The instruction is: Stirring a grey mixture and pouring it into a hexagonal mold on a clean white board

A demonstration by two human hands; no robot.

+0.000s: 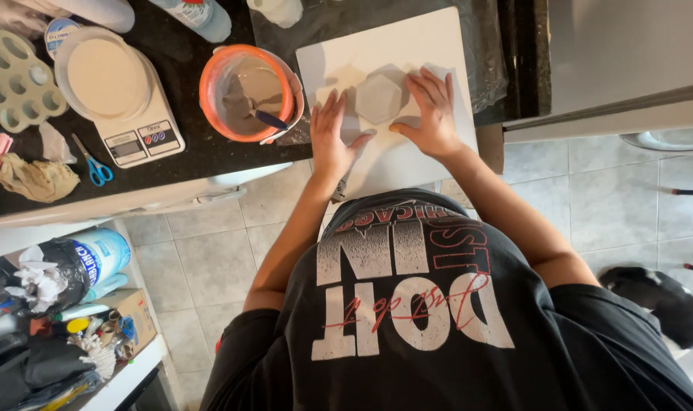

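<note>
A pale grey hexagonal piece [378,97] lies on a white square board [407,42] at the edge of a dark counter. My left hand [330,141] rests flat on the board just left of the hexagon, with its fingertips beside the piece's edge. To the right of the hexagon my right hand [435,114] presses down with spread fingers, the thumb pointing toward the piece's lower edge. Both hands touch the hexagon's sides or come very close; neither lifts it.
An orange-rimmed bowl [247,91] of grey mix with a blue-handled spoon stands left of the board. Further left are a kitchen scale [137,137] with a white dish, blue scissors [95,167], a crumpled rag and a round-welled mould. A cluttered shelf [65,320] stands lower left. A black-and-white animal [658,297] is on the tiled floor.
</note>
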